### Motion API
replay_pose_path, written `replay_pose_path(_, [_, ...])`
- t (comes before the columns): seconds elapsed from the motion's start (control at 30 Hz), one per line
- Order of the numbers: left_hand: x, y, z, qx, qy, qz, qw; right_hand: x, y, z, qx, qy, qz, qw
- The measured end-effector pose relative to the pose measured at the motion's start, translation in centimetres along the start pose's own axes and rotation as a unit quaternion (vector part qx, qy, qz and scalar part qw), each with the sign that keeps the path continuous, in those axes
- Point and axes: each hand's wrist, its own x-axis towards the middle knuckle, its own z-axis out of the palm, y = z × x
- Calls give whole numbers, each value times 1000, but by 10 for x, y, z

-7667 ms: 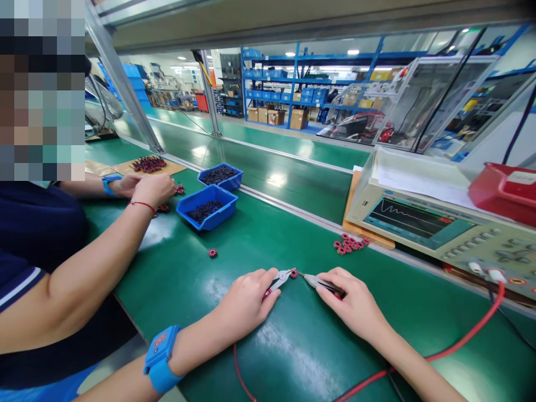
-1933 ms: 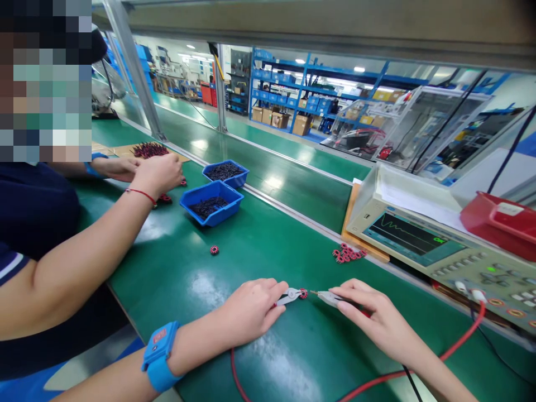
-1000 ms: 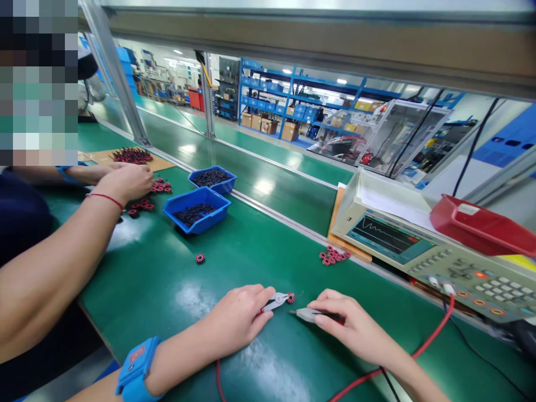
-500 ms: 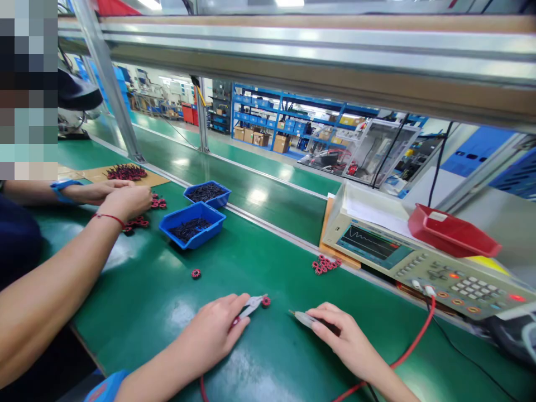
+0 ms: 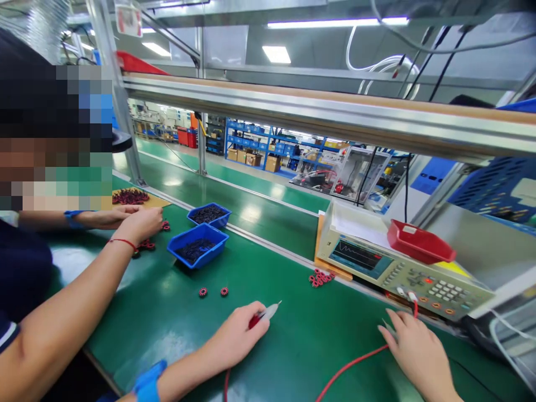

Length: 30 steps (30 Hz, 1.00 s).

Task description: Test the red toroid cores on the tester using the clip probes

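The left hand (image 5: 240, 335) is closed around a test clip (image 5: 270, 312) whose tip is now bare, so it seems freed; two red ring coils (image 5: 224, 291), where one lay before, sit on the table (image 5: 288, 357) beyond and left of it. The right hand (image 5: 421, 352), swung well rightward, curls around a second clip (image 5: 391, 330), mostly hidden.

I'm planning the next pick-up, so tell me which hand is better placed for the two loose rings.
Left, I'd say. The left hand is much nearer the two loose rings, though it holds a clip. The right hand is farther off, near the machine.
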Motion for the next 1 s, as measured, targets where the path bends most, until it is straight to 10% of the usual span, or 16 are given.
replay_pose_path(0.23, [113,3,73,-99,122,9,988,86,-77,43,246,-141,116,952])
replay_pose_path(0.6, [211,11,110,-161,125,46,978,114,-81,64,389,-208,87,893])
replay_pose_path(0.8, [213,2,110,-228,75,35,970,101,-101,57,428,-257,24,866])
replay_pose_path(1.0, [149,0,89,-277,41,-7,960,49,-127,39,439,-293,-18,849])
